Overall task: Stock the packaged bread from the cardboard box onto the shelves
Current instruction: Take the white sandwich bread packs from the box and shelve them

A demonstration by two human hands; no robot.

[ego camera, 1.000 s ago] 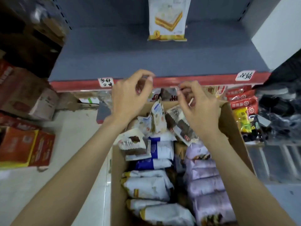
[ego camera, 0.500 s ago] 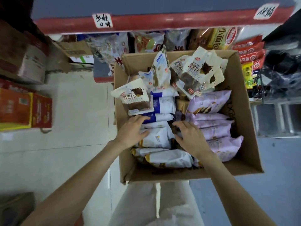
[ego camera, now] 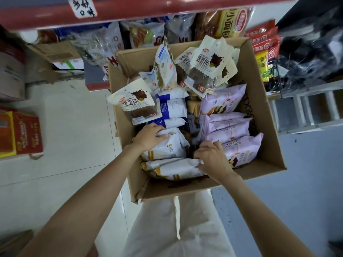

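The box [ego camera: 265, 164] sits on the floor in front of my legs, and it is full of bread packs. Past the far side of the box is the shelf [ego camera: 148, 10] with its red edge. Purple packs [ego camera: 228, 127] fill the right side of the box. White packs [ego camera: 167, 147] lie on the near left side. My left hand [ego camera: 148, 136] is in the box, and its fingers curl over the top of one white pack. My right hand [ego camera: 213, 158] is near the middle of the box, and its fingers grip the end of the nearest white pack [ego camera: 174, 167].
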